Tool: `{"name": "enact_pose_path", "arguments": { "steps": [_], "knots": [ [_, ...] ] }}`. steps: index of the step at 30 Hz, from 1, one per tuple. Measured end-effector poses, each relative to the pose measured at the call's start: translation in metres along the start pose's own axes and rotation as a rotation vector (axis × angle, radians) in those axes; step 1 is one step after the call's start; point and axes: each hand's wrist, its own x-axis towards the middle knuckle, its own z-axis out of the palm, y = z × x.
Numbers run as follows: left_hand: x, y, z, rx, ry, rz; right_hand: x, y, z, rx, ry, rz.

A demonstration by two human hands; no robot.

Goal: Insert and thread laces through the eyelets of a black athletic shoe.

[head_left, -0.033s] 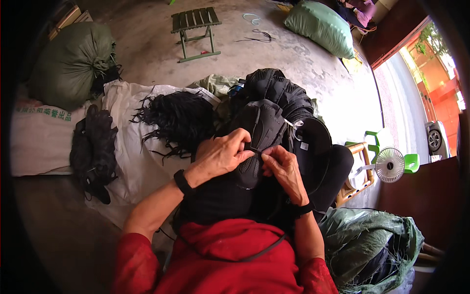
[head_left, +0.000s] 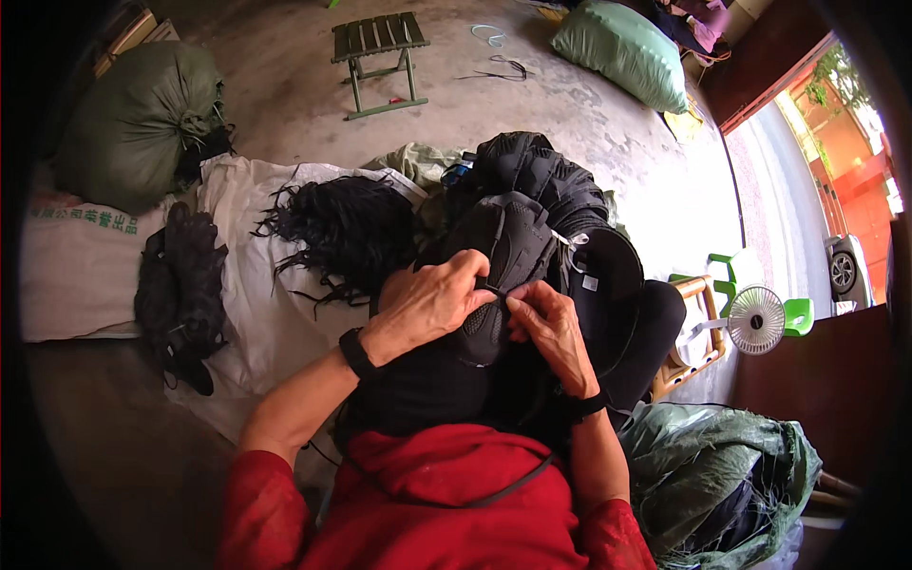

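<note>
While the left hand [head_left: 432,302] pinches the thin black strap [head_left: 494,256] and the right hand [head_left: 549,323] grips the black padded piece [head_left: 508,242] held over the lap, keep both pinches close together so that the strap stays taut and aligned.

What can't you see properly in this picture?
- Head view: what the left hand and right hand pinch on the black bag; the fingers cover it.
- The lap under the bag: hidden by the bag.
- Inside the green sack: tied shut.
- The car: cut off by the dark rim.
</note>
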Motion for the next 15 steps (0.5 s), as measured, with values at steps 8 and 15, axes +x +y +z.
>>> {"name": "enact_pose_path", "arguments": {
  "steps": [8,15],
  "knots": [
    [0.001,-0.016,0.006,0.009,0.077,0.033,-0.006,-0.004,-0.003,-0.067,-0.053,-0.07],
    [-0.093,-0.126,-0.176,0.373,0.812,-0.599,-0.103,0.024,-0.141,1.032,0.122,-0.174]
  ]
}}
